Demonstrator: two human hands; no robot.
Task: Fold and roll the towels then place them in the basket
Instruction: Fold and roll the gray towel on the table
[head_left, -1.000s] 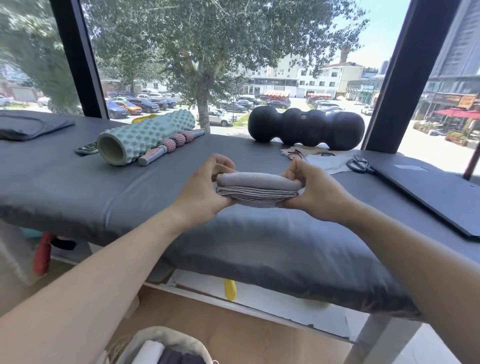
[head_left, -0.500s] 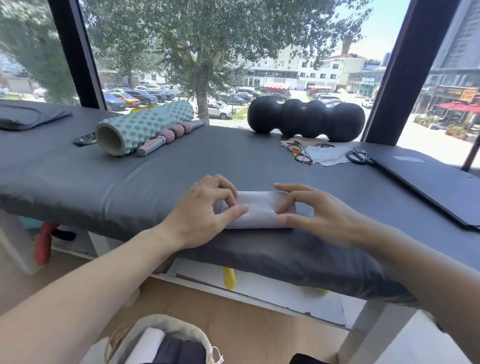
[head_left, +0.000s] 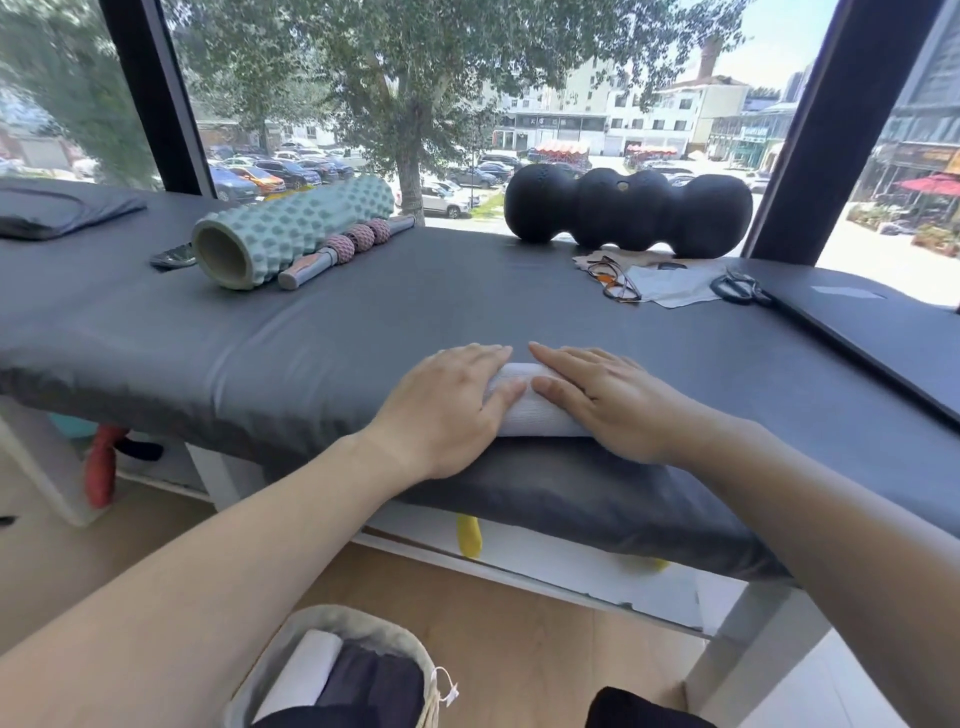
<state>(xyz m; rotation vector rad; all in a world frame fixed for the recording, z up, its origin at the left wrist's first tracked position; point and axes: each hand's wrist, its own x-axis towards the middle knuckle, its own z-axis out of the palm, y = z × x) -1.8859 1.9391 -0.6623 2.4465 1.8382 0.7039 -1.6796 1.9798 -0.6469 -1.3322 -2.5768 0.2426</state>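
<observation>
the white towel (head_left: 524, 402) lies at the bench (head_left: 363, 332) front edge, left hand (head_left: 447, 405) and right hand (head_left: 608, 402) pressing it with flat, straight fingers. roll evenly with both palms, keeping ends aligned, before the basket (head_left: 363, 636) below.

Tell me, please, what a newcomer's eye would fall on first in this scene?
Most likely the left hand and right hand pressing flat on a pale grey towel at the near edge of the dark padded table. Next, the black bumpy roller and teal foam roller by the window. Down on the floor, a basket holds rolled towels.
</observation>
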